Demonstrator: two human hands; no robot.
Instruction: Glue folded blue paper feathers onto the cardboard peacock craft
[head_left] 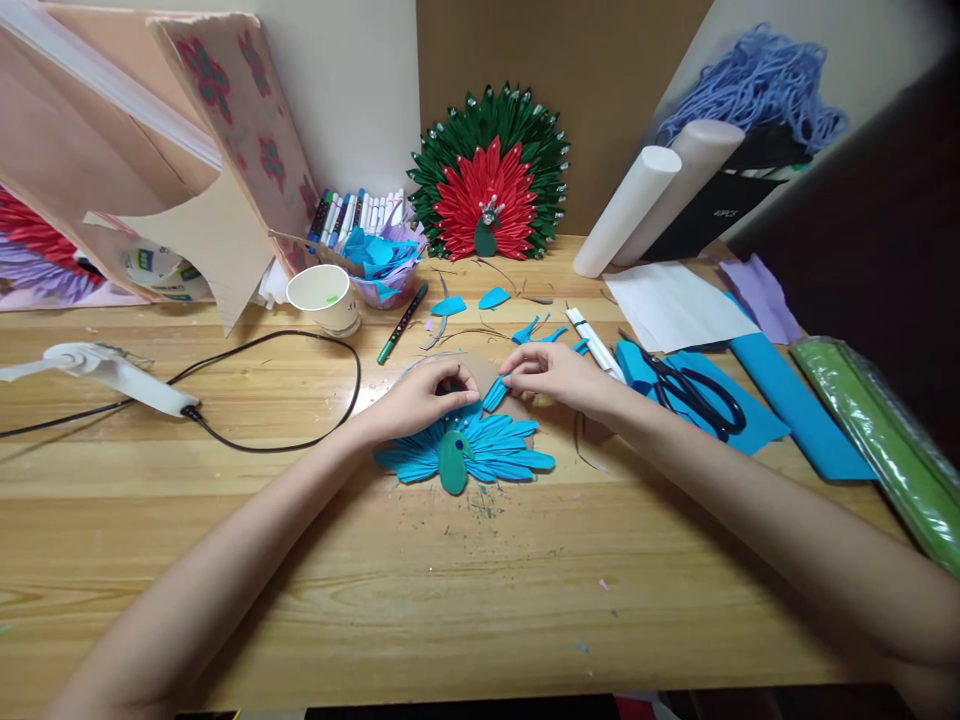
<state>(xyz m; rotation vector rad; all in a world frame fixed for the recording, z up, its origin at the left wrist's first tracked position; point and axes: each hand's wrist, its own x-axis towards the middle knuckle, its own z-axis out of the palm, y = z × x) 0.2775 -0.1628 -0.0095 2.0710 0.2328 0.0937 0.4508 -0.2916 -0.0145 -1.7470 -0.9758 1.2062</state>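
A blue pleated paper feather (pixel 496 393) is pinched between the fingertips of my right hand (pixel 553 376). Below it on the table lies a paper peacock (pixel 453 465) with a green body and a fan of blue crepe feathers. My left hand (pixel 439 390) is closed, thumb and fingers together over the top of the fan. Blue paper shows under its fingertips, but whether they grip a piece is hidden. Two flat blue paper cutouts (pixel 450 306) and several twisted blue pieces (pixel 538 331) lie beyond my hands.
At the left is a white glue gun (pixel 120 380) with a looped black cord (pixel 358 385). Behind stand a paper cup (pixel 324 300), a bowl of scraps (pixel 384 265) and a red-green peacock (pixel 491 190). Black scissors (pixel 697 395) and blue paper (pixel 802 400) lie at the right.
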